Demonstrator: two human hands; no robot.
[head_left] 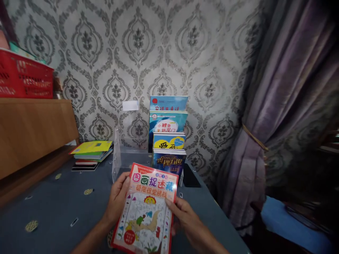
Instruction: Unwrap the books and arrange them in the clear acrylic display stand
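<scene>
— Where is the red-edged book [150,215]?

— At the near side, over the table [66,201], cover up and turned toward the wearer, its top leaning a little right. It is in both hands.

— And the fingers?

— The left hand [119,194] pinches the left edge, thumb along the front. The right hand [189,218] pinches the right edge, thumb on the cover. Most of the other fingers are behind the book, so I can't tell how they are spread.

— Which step is this?

— Holding and steadying, I'd judge. Just beyond is the transparent stand [116,157], with the dark blue book [169,162] nearest in its right-hand row. I can't tell whether the two books touch.

— What does the next move call for?

— Probably keeping both edges pinched evenly, so the thin book doesn't bend or catch the row.
</scene>
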